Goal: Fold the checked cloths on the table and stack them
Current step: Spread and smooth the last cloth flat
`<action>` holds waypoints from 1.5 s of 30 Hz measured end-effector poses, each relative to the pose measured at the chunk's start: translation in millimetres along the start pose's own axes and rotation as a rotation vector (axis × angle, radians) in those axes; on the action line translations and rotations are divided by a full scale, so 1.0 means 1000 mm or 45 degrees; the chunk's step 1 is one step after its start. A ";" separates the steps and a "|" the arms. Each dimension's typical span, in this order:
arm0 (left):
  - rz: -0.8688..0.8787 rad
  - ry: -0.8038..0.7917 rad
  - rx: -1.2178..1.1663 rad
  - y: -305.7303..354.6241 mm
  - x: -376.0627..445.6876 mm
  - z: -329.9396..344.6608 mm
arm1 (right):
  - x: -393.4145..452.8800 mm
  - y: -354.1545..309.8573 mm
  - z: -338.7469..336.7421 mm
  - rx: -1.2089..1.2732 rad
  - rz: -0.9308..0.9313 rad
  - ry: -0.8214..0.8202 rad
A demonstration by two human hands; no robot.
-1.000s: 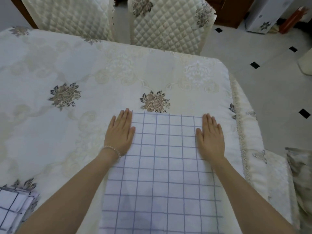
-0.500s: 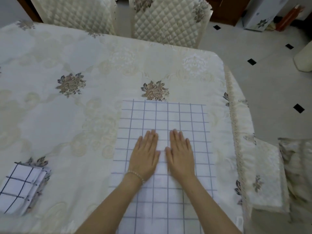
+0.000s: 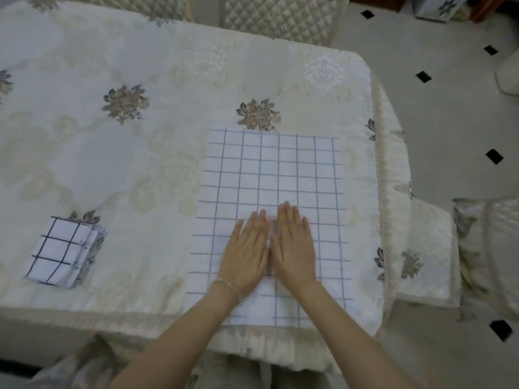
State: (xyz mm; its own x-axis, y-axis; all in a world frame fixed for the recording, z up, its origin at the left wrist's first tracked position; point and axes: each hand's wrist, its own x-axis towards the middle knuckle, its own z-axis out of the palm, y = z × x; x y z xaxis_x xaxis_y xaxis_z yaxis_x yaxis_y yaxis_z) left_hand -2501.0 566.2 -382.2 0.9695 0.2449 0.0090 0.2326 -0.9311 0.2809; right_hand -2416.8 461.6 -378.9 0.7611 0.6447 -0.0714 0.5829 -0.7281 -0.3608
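A white cloth with thin purple checks (image 3: 269,175) lies spread flat at the table's near right, its near edge at the table's front edge. My left hand (image 3: 247,252) and my right hand (image 3: 295,248) lie side by side on its near half, palms down, fingers straight, touching each other. A small folded stack of white cloths with black checks (image 3: 63,251) sits at the near left, apart from both hands.
The table (image 3: 140,136) carries a cream tablecloth with flower motifs. Two quilted chairs (image 3: 280,18) stand at the far side. A cushioned seat (image 3: 427,248) adjoins the table's right edge. Tiled floor (image 3: 449,122) lies beyond on the right.
My hands slid from the cloth's far corners inward to its middle, then toward me along the cloth. The view tilted down, showing more of the near table edge and the folded stack.
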 end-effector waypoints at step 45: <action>0.291 -0.099 -0.063 -0.007 -0.094 -0.030 | -0.101 0.079 -0.037 -0.207 -0.056 -0.336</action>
State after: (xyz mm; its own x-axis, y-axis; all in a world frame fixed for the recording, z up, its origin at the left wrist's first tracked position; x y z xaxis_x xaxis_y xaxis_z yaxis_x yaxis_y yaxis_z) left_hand -2596.5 558.1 -356.3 1.0000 0.0061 0.0044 0.0044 -0.9450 0.3269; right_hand -2437.4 330.1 -366.0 0.6461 0.6993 -0.3058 0.6680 -0.7119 -0.2167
